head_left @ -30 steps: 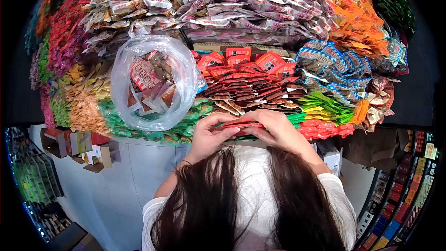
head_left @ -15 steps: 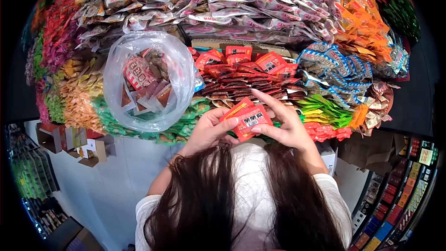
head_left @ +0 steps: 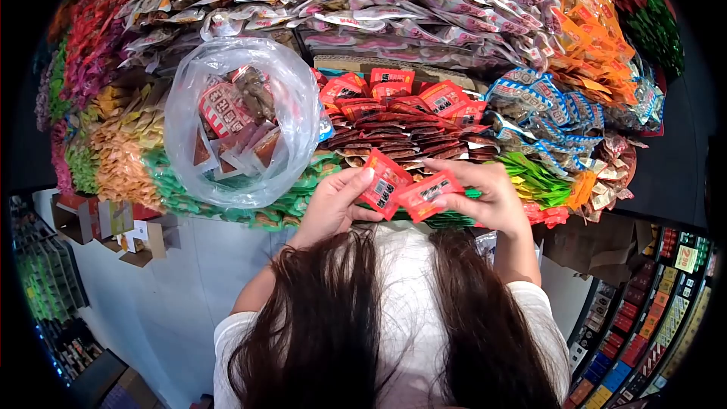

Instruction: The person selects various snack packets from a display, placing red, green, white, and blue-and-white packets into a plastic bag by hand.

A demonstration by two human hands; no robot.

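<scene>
In the head view, the person's left hand is pinching a flat, red, shiny plastic packet with black print, its thumb pressing the face and its other fingers curling behind. The right hand is pinching a second flat, red plastic packet between thumb and forefinger. Both packets are hovering in front of the torso, before a heap of matching red packets. The edge grips are leaving most of both printed faces exposed, probably so they can be looked over. A round-mouthed, clear plastic bag is sitting open on the goods to the left, its rim spreading wide, likely for easy dropping-in; packets are already lying inside.

The right-hand packet's long axis is slanting from lower left to upper right, its lower end pointing at the left-hand packet and overlapping it in view; whether they are touching, I cannot tell. The left-hand packet is tilting, one corner pointing up, away from the body; its long axis is unclear.
</scene>
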